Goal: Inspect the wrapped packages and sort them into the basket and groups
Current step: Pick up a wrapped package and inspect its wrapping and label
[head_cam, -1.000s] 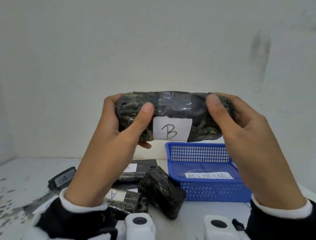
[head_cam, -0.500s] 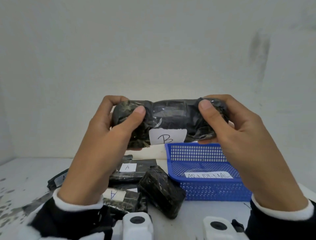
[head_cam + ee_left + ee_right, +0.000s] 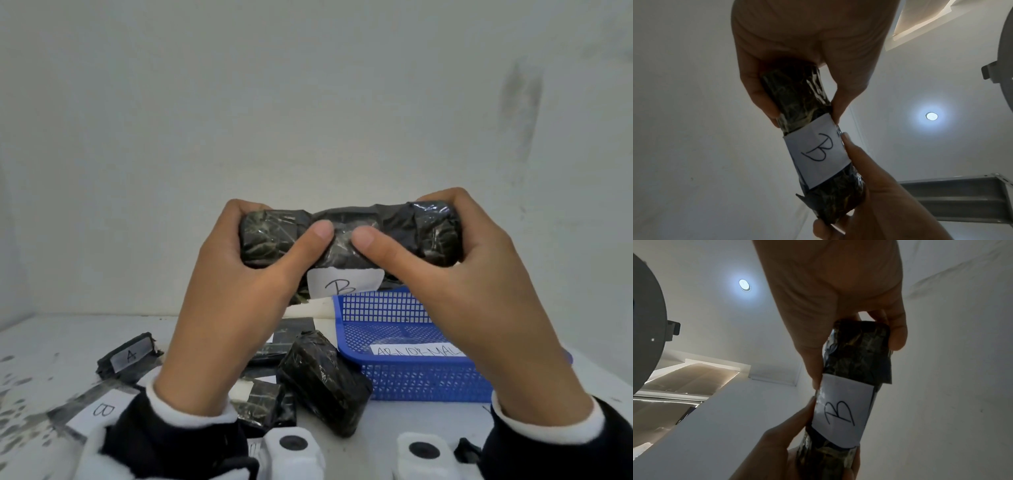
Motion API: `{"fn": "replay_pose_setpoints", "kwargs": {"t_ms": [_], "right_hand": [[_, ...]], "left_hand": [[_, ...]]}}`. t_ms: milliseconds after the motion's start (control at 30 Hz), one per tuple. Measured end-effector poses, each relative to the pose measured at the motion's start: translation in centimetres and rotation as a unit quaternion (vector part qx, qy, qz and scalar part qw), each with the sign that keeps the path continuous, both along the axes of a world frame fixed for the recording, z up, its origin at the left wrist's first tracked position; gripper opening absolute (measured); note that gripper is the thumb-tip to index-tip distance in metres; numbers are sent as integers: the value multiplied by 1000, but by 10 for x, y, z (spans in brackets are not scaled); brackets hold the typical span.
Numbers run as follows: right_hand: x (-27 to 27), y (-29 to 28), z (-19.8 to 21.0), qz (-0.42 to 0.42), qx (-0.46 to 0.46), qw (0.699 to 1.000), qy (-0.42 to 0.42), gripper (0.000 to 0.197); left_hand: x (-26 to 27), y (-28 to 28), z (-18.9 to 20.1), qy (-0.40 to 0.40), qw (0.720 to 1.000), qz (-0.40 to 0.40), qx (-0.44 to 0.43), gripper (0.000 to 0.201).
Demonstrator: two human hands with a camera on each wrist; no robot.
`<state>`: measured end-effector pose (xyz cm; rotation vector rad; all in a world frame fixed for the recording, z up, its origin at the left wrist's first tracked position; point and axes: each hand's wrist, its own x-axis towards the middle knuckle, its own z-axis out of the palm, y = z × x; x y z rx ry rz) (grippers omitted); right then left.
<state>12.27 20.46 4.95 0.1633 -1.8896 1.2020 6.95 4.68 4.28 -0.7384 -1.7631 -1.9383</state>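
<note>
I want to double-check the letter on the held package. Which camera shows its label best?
The left wrist view: the white label faces the lens whole, its B unobstructed. The right wrist view shows it nearly as well. In the head view it is tilted away, its lower edge hidden behind the blue basket.

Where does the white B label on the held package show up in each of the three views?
Head: B label at centre, under both thumbs, above the blue basket.
Left wrist: B label at centre, below the left hand.
Right wrist: B label lower centre, below the right hand.
Shared landmark: the held package.
</note>
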Motion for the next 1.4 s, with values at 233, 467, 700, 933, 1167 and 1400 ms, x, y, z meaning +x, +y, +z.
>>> {"fn": "replay_pose_setpoints", "kwargs": {"t_ms": [233, 467, 700, 933, 1167, 1400], "right_hand": [[-9, 9, -4, -41, -16, 999, 2, 37], [-8, 16, -6, -105, 76, 989, -74, 26], [0, -2, 1, 112, 41, 992, -51, 42], [-1, 5, -1, 139, 21, 990, -28, 46], [-1, 7, -2, 152, 42, 987, -23, 29], [-4, 4, -3, 154, 53, 987, 4, 25]], "left_hand": [[-14, -8, 1, -18, 994, -109, 26, 68], [-13, -5, -2, 70, 995, -38, -62, 52], [-9, 9, -9, 152, 978, -24, -141, 59], [-5, 3, -5, 109, 980, -143, -85, 42], [-6, -1, -3, 107, 983, -122, -84, 31], [-9, -1, -3, 111, 986, -94, -78, 22]]}}
